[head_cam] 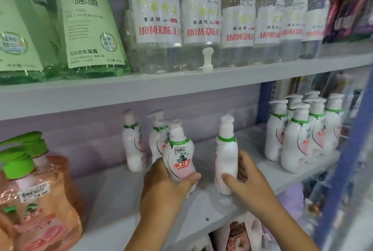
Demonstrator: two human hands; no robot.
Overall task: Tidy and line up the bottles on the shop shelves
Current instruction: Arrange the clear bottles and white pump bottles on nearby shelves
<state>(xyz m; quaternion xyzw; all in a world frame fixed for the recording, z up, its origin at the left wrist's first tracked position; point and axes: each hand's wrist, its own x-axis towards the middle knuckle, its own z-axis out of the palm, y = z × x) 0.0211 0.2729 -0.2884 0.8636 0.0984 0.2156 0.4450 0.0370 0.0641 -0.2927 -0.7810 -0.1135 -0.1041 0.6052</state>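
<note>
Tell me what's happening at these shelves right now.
A person is sorting white pump bottles on the lower shelf. The left hand holds one bottle with its label facing out, and the right hand holds another turned away. Two more stand loose behind, and a tidy group sits to the right.

Two bottles [179,156] before two others [132,141]

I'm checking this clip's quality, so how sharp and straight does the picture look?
Head view: the middle is fairly sharp, the price sticker on the bottle in the left hand readable; the right edge smears into blur; the upper shelf bows from wide-angle distortion; lighting is even, without harsh glare.
</note>
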